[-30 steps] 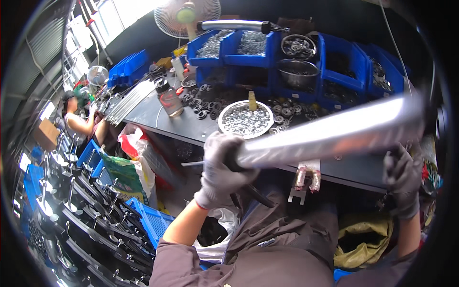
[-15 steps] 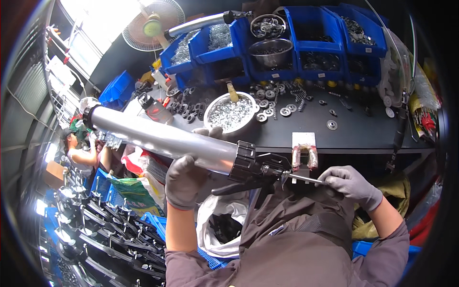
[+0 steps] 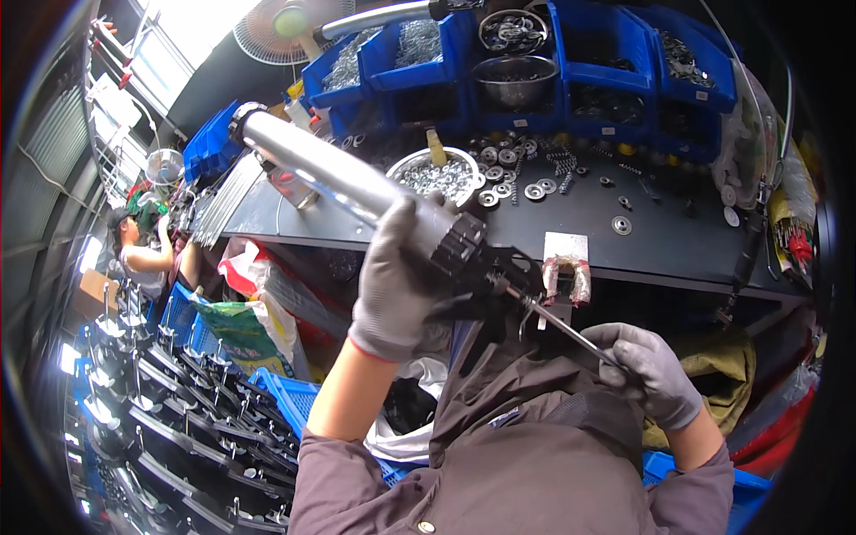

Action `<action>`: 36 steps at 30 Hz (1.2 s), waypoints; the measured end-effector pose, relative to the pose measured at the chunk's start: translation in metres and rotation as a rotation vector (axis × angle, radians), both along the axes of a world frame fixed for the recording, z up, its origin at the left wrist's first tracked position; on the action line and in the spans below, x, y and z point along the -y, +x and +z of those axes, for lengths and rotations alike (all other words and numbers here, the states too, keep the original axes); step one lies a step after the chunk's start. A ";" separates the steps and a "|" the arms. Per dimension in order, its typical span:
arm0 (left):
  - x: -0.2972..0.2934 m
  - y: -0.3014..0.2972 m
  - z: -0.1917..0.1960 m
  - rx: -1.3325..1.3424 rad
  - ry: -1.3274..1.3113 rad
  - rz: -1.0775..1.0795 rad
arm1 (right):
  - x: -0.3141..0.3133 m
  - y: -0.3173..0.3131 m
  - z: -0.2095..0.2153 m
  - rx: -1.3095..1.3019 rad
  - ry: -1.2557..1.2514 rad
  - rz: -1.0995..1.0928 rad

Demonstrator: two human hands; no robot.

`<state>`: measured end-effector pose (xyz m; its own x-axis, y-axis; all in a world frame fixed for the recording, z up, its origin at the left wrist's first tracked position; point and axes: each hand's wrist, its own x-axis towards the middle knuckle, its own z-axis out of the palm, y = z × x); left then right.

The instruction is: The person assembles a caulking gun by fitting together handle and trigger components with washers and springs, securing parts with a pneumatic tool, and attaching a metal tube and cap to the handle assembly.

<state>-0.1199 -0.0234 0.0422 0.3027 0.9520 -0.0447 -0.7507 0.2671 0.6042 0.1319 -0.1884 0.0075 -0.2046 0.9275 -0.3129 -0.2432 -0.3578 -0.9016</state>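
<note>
My left hand [image 3: 399, 281], in a grey glove, grips a long silver metal tube [image 3: 330, 174] near its black fitted end [image 3: 464, 245]. The tube slants up and to the left over the edge of the dark workbench [image 3: 669, 254]. A thin metal rod [image 3: 562, 325] sticks out of the black end toward the lower right. My right hand [image 3: 646, 370], also gloved, closes on the far end of that rod, close to my chest.
A white bowl of small metal parts [image 3: 437, 174] and loose washers [image 3: 535, 189] lie on the bench. Blue bins [image 3: 615, 71] line the back, with a fan [image 3: 276, 27] at the upper left. Another person [image 3: 143, 254] works at far left; racks of parts [image 3: 178, 410] fill the lower left.
The tube has swung from pointing right to slanting up-left and has risen closer to the bench. My right hand has shifted from the tube to the thin rod at its end.
</note>
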 end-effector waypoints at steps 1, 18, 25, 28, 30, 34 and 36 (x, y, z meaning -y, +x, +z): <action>-0.004 -0.001 -0.008 -0.073 0.086 -0.046 | -0.001 -0.003 0.001 -0.051 -0.006 -0.027; -0.016 0.100 -0.022 -0.389 0.207 0.060 | -0.067 0.005 0.003 -0.388 0.111 -0.132; -0.112 0.077 0.093 -0.483 0.436 0.576 | -0.129 0.025 -0.005 0.143 0.562 -0.254; -0.146 0.071 0.143 -0.570 0.441 0.593 | -0.131 0.039 -0.036 0.052 0.595 -0.104; -0.111 -0.006 0.209 -1.058 0.608 0.687 | -0.133 0.003 -0.026 -0.101 0.465 -0.008; -0.009 -0.099 0.319 -2.047 0.861 0.666 | -0.145 -0.023 -0.043 -0.138 0.469 0.162; 0.011 -0.110 0.320 -1.682 0.682 0.662 | -0.150 -0.030 -0.059 -0.193 0.456 0.183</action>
